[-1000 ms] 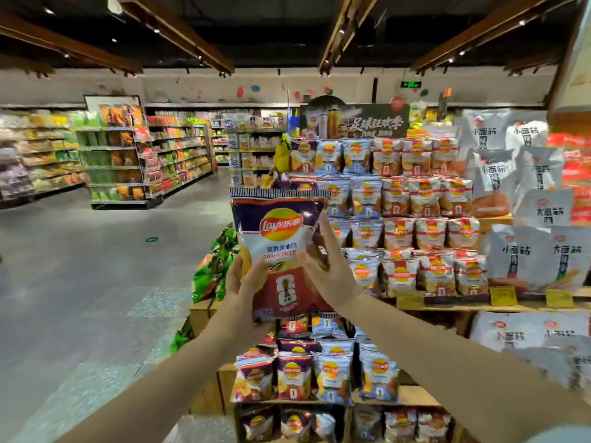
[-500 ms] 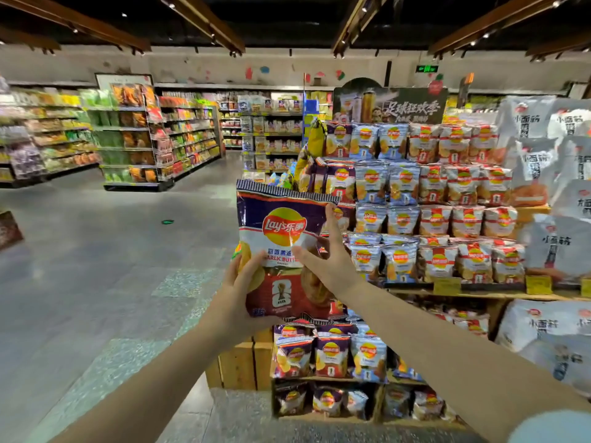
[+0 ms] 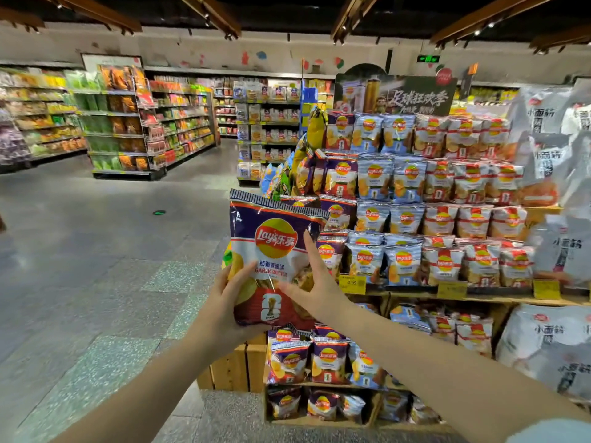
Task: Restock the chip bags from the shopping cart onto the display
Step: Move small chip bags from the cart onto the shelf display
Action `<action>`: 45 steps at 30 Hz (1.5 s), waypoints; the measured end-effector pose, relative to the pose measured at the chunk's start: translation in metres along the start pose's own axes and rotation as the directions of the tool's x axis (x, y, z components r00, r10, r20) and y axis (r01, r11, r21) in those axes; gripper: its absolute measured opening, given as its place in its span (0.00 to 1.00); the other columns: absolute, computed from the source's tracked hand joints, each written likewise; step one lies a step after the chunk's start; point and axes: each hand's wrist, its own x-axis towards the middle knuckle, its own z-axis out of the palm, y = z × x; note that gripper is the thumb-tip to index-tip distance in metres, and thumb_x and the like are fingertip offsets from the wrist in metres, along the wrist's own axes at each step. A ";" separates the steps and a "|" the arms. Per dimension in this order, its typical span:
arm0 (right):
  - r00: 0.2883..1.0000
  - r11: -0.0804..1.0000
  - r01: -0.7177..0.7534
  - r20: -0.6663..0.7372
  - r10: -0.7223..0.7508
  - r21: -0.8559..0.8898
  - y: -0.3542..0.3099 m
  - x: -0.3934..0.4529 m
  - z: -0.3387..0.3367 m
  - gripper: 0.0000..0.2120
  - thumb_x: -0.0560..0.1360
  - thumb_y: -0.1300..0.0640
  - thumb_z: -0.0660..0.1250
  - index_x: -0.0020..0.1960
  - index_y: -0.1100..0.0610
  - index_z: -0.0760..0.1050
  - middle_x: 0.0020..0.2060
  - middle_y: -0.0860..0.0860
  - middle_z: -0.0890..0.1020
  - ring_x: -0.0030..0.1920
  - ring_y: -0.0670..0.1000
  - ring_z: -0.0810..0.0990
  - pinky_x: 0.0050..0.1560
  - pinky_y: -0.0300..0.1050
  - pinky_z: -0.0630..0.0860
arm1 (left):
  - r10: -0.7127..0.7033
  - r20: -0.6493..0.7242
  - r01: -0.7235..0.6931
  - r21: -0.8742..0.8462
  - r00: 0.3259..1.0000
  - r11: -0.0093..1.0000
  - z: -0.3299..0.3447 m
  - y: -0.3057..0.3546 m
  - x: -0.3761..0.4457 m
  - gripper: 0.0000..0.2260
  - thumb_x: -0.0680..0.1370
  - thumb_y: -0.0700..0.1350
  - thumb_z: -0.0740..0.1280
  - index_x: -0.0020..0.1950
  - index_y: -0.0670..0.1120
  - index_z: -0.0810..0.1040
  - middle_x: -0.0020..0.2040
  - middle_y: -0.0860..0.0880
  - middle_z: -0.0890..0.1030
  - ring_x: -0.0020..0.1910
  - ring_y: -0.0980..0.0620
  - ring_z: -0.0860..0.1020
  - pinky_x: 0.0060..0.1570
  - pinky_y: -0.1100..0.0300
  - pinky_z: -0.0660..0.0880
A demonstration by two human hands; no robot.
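Observation:
I hold a purple-and-white garlic butter chip bag [image 3: 271,247] upright in front of the left end of the wooden chip display [image 3: 415,294]. My left hand [image 3: 228,302] grips the bag's lower left corner, thumb on the front. My right hand [image 3: 315,282] presses flat against the bag's right side, fingers straight. Rows of purple, blue and red chip bags [image 3: 412,219] fill the tiered display behind and to the right. No shopping cart is in view.
Large white snack bags [image 3: 553,343] hang at the display's right. Yellow price tags [image 3: 351,284] line the shelf edge. More chip bags [image 3: 319,359] fill lower crates. Open grey floor [image 3: 96,266] stretches left toward stocked aisles [image 3: 121,123].
The bag and both hands have sunk lower and drifted right, nearer the display's left edge. My view has shifted left, showing more floor.

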 end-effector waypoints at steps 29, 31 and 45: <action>0.953 0.964 -0.261 -0.176 0.248 -0.051 0.220 0.218 -0.123 0.40 0.78 0.58 0.65 0.75 0.37 0.43 0.74 0.42 0.56 0.73 0.45 0.58 0.68 0.44 0.62 | -0.360 0.218 0.401 -0.187 0.907 0.897 0.172 -0.083 0.290 0.52 0.70 0.47 0.75 0.66 0.76 0.34 0.74 0.54 0.58 0.67 0.52 0.70 0.59 0.51 0.76; 0.935 0.948 -0.314 -0.193 0.299 -0.053 0.232 0.223 -0.117 0.39 0.78 0.58 0.65 0.76 0.38 0.43 0.73 0.43 0.57 0.67 0.42 0.63 0.61 0.35 0.65 | -0.370 0.246 0.418 -0.183 0.896 0.890 0.180 -0.093 0.295 0.51 0.71 0.47 0.75 0.72 0.69 0.36 0.73 0.53 0.58 0.67 0.52 0.69 0.60 0.51 0.75; 0.796 0.835 -0.539 -0.391 0.462 -0.110 0.291 0.321 -0.051 0.38 0.79 0.58 0.63 0.74 0.34 0.42 0.77 0.49 0.53 0.74 0.51 0.59 0.63 0.45 0.66 | -0.333 0.451 0.512 -0.368 0.828 0.776 0.183 -0.222 0.406 0.50 0.74 0.44 0.72 0.75 0.55 0.33 0.71 0.51 0.66 0.67 0.52 0.68 0.59 0.62 0.65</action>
